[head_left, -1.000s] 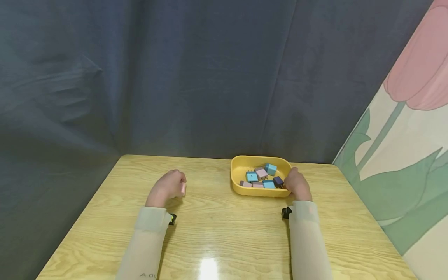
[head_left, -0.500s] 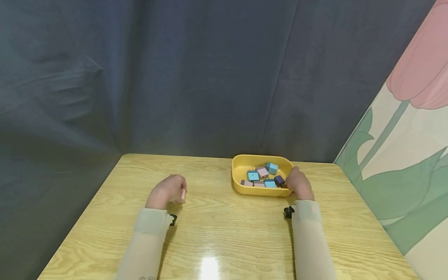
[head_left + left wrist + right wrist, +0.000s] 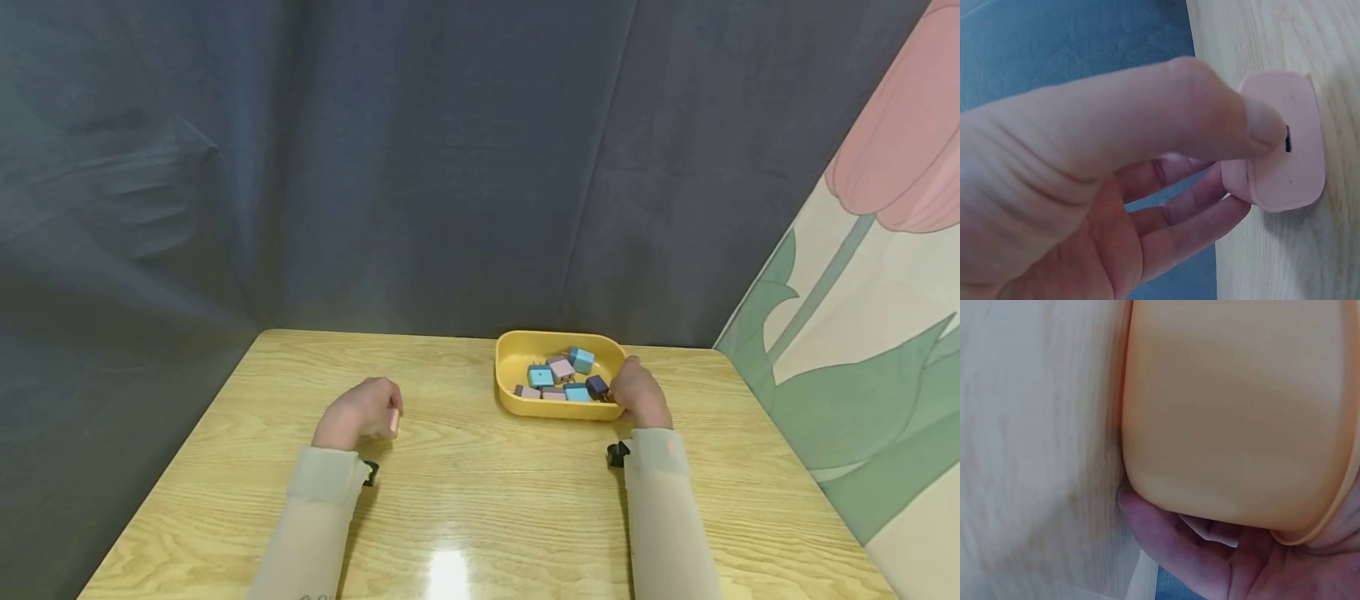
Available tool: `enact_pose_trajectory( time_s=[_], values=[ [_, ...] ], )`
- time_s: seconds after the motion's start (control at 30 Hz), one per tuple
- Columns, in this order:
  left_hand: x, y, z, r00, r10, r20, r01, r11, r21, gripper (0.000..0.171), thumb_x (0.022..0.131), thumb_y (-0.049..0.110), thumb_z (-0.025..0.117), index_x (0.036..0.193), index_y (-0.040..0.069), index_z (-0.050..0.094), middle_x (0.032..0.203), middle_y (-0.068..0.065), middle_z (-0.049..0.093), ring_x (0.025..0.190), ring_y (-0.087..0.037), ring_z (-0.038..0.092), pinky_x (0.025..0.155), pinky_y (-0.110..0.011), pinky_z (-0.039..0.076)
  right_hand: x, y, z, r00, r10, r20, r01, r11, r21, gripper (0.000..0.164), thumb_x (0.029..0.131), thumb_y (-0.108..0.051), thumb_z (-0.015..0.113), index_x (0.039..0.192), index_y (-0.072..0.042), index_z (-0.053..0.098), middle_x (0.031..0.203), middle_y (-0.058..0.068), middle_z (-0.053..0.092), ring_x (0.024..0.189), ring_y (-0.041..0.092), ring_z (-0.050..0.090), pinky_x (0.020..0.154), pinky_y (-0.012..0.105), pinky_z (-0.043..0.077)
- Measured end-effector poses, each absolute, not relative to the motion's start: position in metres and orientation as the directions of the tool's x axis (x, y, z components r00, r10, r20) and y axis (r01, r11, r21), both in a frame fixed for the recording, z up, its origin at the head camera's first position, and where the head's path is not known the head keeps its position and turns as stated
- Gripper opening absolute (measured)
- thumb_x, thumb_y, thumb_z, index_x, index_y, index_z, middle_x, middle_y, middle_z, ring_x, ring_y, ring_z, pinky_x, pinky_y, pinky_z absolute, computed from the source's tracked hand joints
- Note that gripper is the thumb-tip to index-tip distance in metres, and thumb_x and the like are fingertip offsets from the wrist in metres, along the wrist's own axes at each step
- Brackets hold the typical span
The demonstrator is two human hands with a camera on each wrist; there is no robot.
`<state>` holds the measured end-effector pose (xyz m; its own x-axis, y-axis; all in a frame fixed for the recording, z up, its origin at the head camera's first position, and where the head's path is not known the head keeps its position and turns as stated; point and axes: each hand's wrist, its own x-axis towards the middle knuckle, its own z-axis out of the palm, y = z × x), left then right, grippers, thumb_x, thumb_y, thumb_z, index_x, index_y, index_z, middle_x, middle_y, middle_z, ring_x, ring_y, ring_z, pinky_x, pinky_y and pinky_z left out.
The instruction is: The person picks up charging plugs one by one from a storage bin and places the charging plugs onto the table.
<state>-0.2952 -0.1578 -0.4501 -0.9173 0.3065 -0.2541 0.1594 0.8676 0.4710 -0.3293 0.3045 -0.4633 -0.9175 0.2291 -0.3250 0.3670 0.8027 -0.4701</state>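
Note:
In the head view my left hand (image 3: 363,411) is low over the left part of the table, pinching a pink charger (image 3: 393,422). The left wrist view shows my thumb (image 3: 1235,119) on the face of this charger (image 3: 1291,169), beside its small dark port, with fingers behind it close to the wood. At the right end of a yellow plastic bin (image 3: 558,410) my right hand (image 3: 639,392) grips the wall. Up close, my right fingers (image 3: 1179,550) curl under the end of the bin (image 3: 1229,425), along its outside, with the bin's contents hidden there.
Inside the bin lie several plug chargers: blue ones (image 3: 540,377), pink ones (image 3: 561,370) and a dark one (image 3: 597,387). A dark curtain (image 3: 450,183) hangs behind the wooden table (image 3: 480,492). A wall with a painted tulip (image 3: 892,142) stands at right.
My left hand has shifted slightly nearer my body, still with the pink charger. The right hand and the bin have stayed in place.

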Motion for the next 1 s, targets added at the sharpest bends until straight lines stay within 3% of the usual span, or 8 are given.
enact_pose_trajectory(
  time_s=[0.33, 0.57, 0.7, 0.77, 0.87, 0.97, 1.0],
  values=[
    [-0.292, -0.159, -0.446, -0.918, 0.322, -0.232, 0.188, 0.866, 0.463, 0.055, 0.081, -0.004, 0.082, 0.134, 0.008, 0.07, 0.132, -0.014, 0.068, 0.104, -0.023, 0.063, 0.09, -0.04, 0.058, -0.328, 0.304, -0.463, -0.919, 0.228, -0.32, 0.363, 0.807, -0.466, 0.048, 0.108, -0.002, 0.043, 0.149, 0.017, 0.026, 0.113, 0.031, 0.059, 0.088, 0.034, 0.063, 0.064, 0.03, 0.052],
    [-0.293, -0.162, -0.443, -0.914, 0.369, -0.172, 0.241, 0.831, 0.501, 0.071, 0.078, -0.007, 0.069, 0.147, 0.01, 0.062, 0.151, -0.014, 0.057, 0.115, -0.03, 0.052, 0.072, -0.035, 0.048, -0.33, 0.305, -0.463, -0.919, 0.229, -0.32, 0.364, 0.805, -0.468, 0.048, 0.108, -0.002, 0.042, 0.149, 0.017, 0.025, 0.111, 0.031, 0.058, 0.087, 0.033, 0.064, 0.063, 0.03, 0.053],
    [-0.294, -0.16, -0.441, -0.911, 0.392, -0.129, 0.275, 0.81, 0.518, 0.064, 0.084, -0.002, 0.07, 0.146, 0.01, 0.062, 0.153, -0.01, 0.057, 0.117, -0.028, 0.05, 0.07, -0.033, 0.048, -0.329, 0.304, -0.462, -0.923, 0.226, -0.312, 0.356, 0.808, -0.47, 0.048, 0.108, -0.002, 0.041, 0.149, 0.017, 0.025, 0.113, 0.032, 0.058, 0.089, 0.034, 0.063, 0.065, 0.03, 0.052],
    [-0.294, -0.158, -0.44, -0.907, 0.402, -0.127, 0.275, 0.793, 0.544, 0.061, 0.09, 0.003, 0.072, 0.149, 0.01, 0.06, 0.155, -0.009, 0.054, 0.106, -0.026, 0.054, 0.065, -0.032, 0.049, -0.329, 0.303, -0.461, -0.924, 0.223, -0.31, 0.353, 0.81, -0.469, 0.048, 0.108, -0.003, 0.041, 0.149, 0.017, 0.026, 0.114, 0.031, 0.058, 0.089, 0.033, 0.064, 0.065, 0.03, 0.053],
    [-0.295, -0.154, -0.439, -0.901, 0.413, -0.135, 0.264, 0.768, 0.583, 0.06, 0.096, 0.012, 0.072, 0.154, 0.011, 0.055, 0.159, -0.007, 0.049, 0.071, -0.019, 0.056, 0.058, -0.029, 0.048, -0.328, 0.302, -0.46, -0.926, 0.219, -0.309, 0.348, 0.814, -0.465, 0.049, 0.109, -0.004, 0.042, 0.15, 0.018, 0.025, 0.113, 0.031, 0.059, 0.087, 0.032, 0.064, 0.064, 0.03, 0.054],
    [-0.295, -0.149, -0.439, -0.9, 0.418, -0.128, 0.266, 0.756, 0.598, 0.06, 0.1, 0.021, 0.072, 0.156, 0.014, 0.052, 0.162, -0.005, 0.045, 0.047, -0.015, 0.048, 0.066, -0.03, 0.052, -0.327, 0.302, -0.459, -0.926, 0.223, -0.306, 0.348, 0.818, -0.458, 0.049, 0.109, -0.004, 0.042, 0.15, 0.018, 0.025, 0.112, 0.031, 0.06, 0.085, 0.031, 0.065, 0.062, 0.029, 0.056],
    [-0.295, -0.148, -0.438, -0.9, 0.422, -0.113, 0.282, 0.759, 0.587, 0.06, 0.1, 0.023, 0.073, 0.156, 0.015, 0.052, 0.162, -0.005, 0.046, 0.052, -0.014, 0.05, 0.073, -0.032, 0.053, -0.327, 0.302, -0.459, -0.926, 0.223, -0.305, 0.347, 0.82, -0.455, 0.049, 0.109, -0.004, 0.042, 0.15, 0.018, 0.025, 0.112, 0.031, 0.06, 0.084, 0.031, 0.065, 0.062, 0.029, 0.055]
  ],
)
